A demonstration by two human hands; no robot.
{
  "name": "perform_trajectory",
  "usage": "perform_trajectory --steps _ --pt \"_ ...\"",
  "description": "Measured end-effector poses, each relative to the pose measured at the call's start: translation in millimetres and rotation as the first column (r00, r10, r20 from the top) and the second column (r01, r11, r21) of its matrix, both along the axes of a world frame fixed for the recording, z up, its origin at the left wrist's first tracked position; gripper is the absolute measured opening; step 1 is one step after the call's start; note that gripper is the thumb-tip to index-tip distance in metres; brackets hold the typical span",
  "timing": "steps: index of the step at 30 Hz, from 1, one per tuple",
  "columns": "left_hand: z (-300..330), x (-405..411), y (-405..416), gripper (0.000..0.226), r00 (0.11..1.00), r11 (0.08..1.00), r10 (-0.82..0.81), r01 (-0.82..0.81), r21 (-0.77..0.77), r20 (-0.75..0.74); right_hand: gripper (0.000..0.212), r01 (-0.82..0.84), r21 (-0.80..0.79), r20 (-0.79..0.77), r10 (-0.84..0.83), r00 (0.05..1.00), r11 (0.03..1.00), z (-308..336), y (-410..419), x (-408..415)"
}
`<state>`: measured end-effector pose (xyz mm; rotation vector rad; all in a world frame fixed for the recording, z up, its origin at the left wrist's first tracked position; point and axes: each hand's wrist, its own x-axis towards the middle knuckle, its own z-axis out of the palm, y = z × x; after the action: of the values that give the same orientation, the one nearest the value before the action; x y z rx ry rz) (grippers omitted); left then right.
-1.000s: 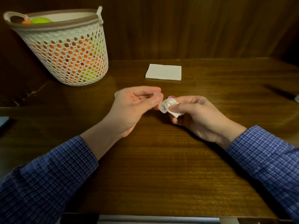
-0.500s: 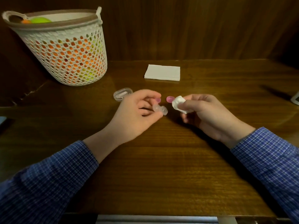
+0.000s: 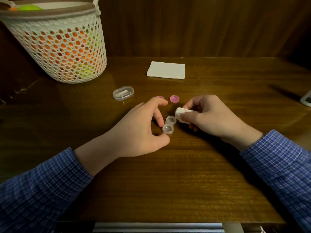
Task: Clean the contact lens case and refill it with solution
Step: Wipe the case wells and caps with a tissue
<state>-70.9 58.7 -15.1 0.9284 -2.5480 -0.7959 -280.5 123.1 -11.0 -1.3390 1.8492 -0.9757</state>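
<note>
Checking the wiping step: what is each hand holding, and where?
Left hand pinches lens case at its near well; right hand grips wadded tissue.

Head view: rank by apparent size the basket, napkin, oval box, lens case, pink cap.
1. basket
2. napkin
3. oval box and lens case: look alike, and the case sits nearer the camera, so unranked
4. pink cap

head-worn view, looking forward and down, close over table (image 3: 185, 182)
</note>
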Motion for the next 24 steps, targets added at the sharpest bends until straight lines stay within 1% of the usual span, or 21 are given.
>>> perform_trajectory --steps 2,4,7,10,13,15,19,24 --pt "-0.5 1.4 -2.1 0.086 0.999 0.999 -0.045 0.045 0.014 -0.004 0.004 -0.064 -0.036 -0.04 0.063 0.997 0.997 -1.3 1.3 1.3" --pt "-3.3 -0.4 -2.3 0.082 0.998 0.998 -0.059 0.059 -0.002 -0.037 0.005 -0.111 -0.084 -0.06 0.106 0.993 0.99 -2.3 1.8 2.4" --pt "-6.1 -3.8 -1.8 0.063 0.998 1.0 0.008 -0.009 -0.022 -0.067 0.007 -0.175 -0.116 -0.071 0.167 0.983 0.978 -3.0 2.3 3.9" --pt "-6.0 -6.1 -3.2 0.046 1.0 0.999 0.02 -0.021 -0.047 -0.012 0.009 -0.234 -0.121 -0.093 0.224 0.97 0.965 -3.2 2.4 3.5" --pt "-5.1 -8.2 -4.8 0.029 0.999 0.999 -0.027 0.027 0.025 -0.017 0.009 -0.279 -0.128 -0.1 0.268 0.958 0.952 -3.9 2.9 2.6" --pt "-5.0 -8.6 -6.4 0.021 0.998 0.995 -0.051 0.053 0.08 -0.026 0.009 -0.309 -0.143 -0.105 0.296 0.949 0.94 -4.1 3.2 2.4" --pt "-9.2 -8.3 -9.9 0.012 0.997 0.987 -0.032 0.043 0.154 -0.073 0.009 -0.341 -0.151 -0.112 0.327 0.938 0.928 -2.6 2.6 -1.0" --pt "-11.6 -8.7 -9.0 0.014 0.996 0.987 -0.01 0.023 0.159 -0.087 0.011 -0.403 -0.102 -0.183 0.381 0.906 0.91 0.6 1.9 -3.8"
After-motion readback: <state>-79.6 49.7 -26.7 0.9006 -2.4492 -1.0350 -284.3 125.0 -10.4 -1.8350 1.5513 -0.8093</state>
